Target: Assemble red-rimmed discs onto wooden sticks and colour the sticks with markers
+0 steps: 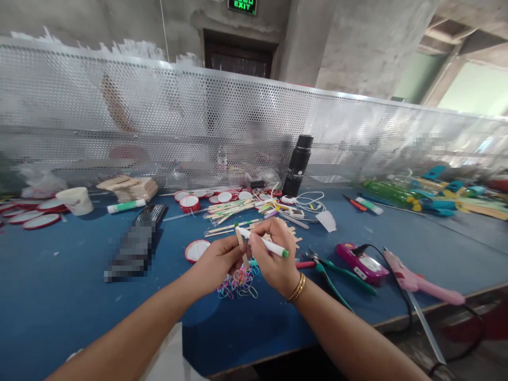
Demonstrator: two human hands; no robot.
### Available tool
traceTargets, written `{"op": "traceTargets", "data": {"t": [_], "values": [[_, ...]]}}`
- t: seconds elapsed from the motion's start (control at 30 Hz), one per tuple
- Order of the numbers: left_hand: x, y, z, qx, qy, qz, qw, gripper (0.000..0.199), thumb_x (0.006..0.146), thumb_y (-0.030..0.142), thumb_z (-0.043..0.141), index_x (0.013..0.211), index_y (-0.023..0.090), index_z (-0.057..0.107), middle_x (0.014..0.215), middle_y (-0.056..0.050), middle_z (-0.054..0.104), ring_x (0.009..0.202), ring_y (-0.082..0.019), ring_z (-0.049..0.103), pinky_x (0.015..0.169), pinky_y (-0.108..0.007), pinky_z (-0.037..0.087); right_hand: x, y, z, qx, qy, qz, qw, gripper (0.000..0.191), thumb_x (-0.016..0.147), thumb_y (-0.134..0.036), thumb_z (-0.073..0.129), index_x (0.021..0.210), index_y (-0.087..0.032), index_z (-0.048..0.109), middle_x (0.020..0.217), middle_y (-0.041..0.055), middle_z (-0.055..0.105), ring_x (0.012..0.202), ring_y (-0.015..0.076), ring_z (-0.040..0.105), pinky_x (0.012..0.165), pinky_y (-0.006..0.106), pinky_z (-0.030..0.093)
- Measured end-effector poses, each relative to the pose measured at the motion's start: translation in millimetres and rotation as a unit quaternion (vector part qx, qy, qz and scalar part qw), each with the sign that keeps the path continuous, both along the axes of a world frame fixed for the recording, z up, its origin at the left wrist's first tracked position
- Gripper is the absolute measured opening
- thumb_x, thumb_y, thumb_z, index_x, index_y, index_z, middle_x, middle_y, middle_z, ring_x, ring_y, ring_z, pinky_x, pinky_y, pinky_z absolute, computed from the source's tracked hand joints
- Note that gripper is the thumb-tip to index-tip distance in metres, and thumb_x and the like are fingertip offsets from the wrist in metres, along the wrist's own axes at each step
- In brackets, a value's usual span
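My left hand (216, 262) pinches a wooden craft stick (240, 241) that stands nearly upright between the fingers. My right hand (277, 259) is closed around a white marker pen (273, 247) with a green end. The pen's green tip is at the upper end of the stick; whether it touches cannot be made out. Beneath both hands lies a loose heap of coloured rubber bands (238, 283). More craft sticks (230, 209), some with coloured marks, are spread just beyond. A round white disc with a red rim (197, 251) is left of my left hand.
On the blue table (75, 296) a black bottle (297, 165) stands by the perforated metal screen (166, 116). Pliers (333, 272), a purple device (362, 263) and a pink glue gun (416, 278) with cords lie right. A dark blurred object (137, 241) and white cup (75, 201) are left.
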State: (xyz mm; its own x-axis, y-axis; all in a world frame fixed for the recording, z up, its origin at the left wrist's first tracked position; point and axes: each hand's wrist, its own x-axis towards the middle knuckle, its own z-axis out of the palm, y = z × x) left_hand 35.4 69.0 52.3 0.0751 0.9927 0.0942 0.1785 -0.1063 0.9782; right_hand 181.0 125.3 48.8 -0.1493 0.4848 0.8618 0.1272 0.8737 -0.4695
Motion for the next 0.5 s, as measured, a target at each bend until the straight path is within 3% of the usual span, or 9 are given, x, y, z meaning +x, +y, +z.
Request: {"op": "traceTargets", "data": {"t": [0.23,0.5], "values": [[0.4,-0.1,2.9,-0.003,0.006,0.011,1.000,0.038,0.084,0.054,0.061,0.071,0.020,0.054,0.058,0.005,0.046,0.051,-0.010,0.037,0.051,-0.025,0.028,0.2,1.4,-0.3,-0.021,0.026,0.006,0.999,0.010,0.087,-0.021,0.056,0.077,-0.022,0.057,0.065,-0.0033,0.060,0.059,0.0134,0.056,0.059,0.028,0.043],[0.9,-1.3,2.4,-0.006,-0.002,0.004,1.000,0.038,0.084,0.054,0.063,0.073,0.019,0.054,0.058,0.005,0.044,0.052,-0.009,0.035,0.051,-0.024,0.027,0.7,0.7,-0.3,0.000,0.006,0.010,1.000,0.009,0.086,-0.021,0.057,0.077,-0.022,0.058,0.069,-0.0020,0.063,0.066,0.0150,0.061,0.066,0.030,0.046]]}}
